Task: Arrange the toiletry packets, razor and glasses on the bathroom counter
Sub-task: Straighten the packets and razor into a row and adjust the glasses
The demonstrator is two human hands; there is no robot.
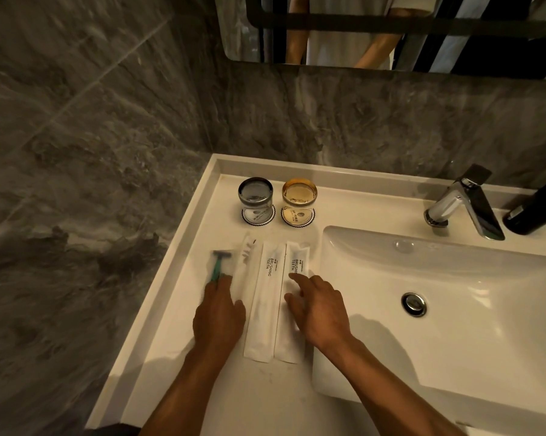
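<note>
Two white "BRUSHING TEETH" packets lie side by side on the white counter [177, 309]: the left packet [265, 303] and the right packet [293, 262]. A thinner clear packet [246, 250] lies left of them. A green razor [219, 262] in clear wrap lies furthest left. My left hand [219, 316] rests fingertips on the razor's handle end. My right hand [320, 309] lies flat with fingers spread on the right packet. Behind stand a grey-rimmed glass [255, 196] and a gold-rimmed glass [299, 198], each on a round coaster.
The sink basin [454, 309] with a drain [414, 304] fills the right. A chrome tap [467, 202] and a dark bottle [536, 209] stand at the back right. Grey marble walls enclose the left and rear; a mirror [360, 33] hangs above.
</note>
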